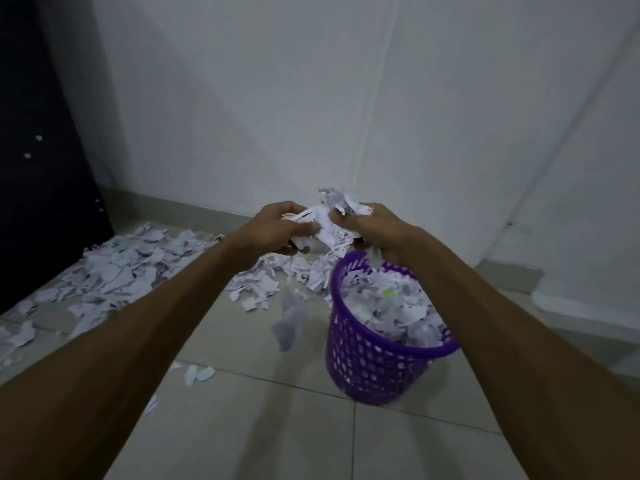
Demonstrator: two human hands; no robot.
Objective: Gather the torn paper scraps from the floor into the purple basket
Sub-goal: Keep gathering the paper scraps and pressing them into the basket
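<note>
Seen from the head camera, two bare forearms reach forward over a pale tiled floor [263, 427]. The left hand [277, 228] and the right hand [372, 226] meet above and just behind the purple basket [374, 368], and together they clutch a bundle of torn paper [329, 220], fingers curled round it from either side. Handwriting shows on some of the gripped pieces, too small to read. The fingertips of both hands are mostly buried in the paper, so how each finger lies cannot be made out.

The purple basket stands on the floor, a lattice-sided plastic bin filled to its rim with paper scraps [391, 306]; a small yellowish-green spot sits among them, too blurred to identify. The right forearm crosses the basket's right edge and hides part of the rim.

Just left of the basket, a blurred scrap [289, 322] appears to be in mid-air; its shape is smeared. Farther left of the basket, a wide spread of torn paper [114, 268] covers the floor up to a dark cabinet [41, 168], whose front is nearly black, with only a few pale dots showing. A few stray scraps [199, 374] lie on the floor left of the basket's base. Behind the basket, more paper runs toward the corner of white walls [277, 98]; the left forearm hides part of it.
</note>
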